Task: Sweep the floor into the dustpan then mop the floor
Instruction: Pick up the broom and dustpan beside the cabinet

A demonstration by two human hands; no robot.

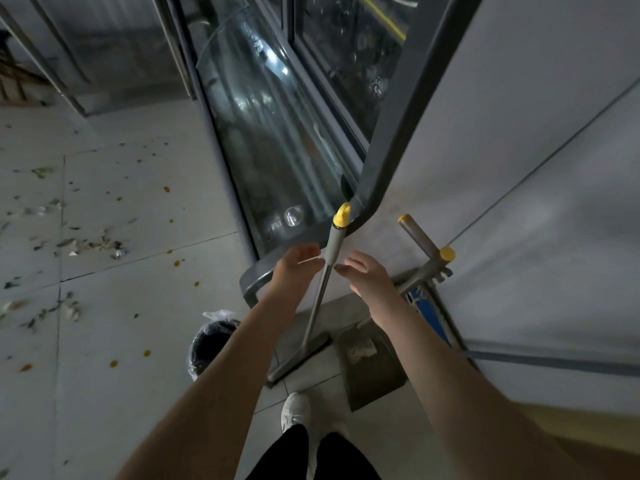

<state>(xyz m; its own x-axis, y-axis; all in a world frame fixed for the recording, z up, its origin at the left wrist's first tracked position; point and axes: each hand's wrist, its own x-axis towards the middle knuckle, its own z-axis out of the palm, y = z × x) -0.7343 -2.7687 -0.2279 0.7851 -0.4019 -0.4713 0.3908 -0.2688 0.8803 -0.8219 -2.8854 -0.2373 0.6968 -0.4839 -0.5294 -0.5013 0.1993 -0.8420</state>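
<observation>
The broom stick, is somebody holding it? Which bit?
Nothing is held. The left hand and right hand are open either side of the broom stick, by the bottom of its grey grip.

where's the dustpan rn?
Head view, lower centre: the dustpan lies on the floor, immediately right of the broom head and just beyond the white shoe.

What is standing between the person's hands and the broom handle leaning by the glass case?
Nothing visible. The left hand and right hand are open on either side of the broom handle, with only air in the gaps. The dustpan lies on the floor below, out of the way.
</observation>
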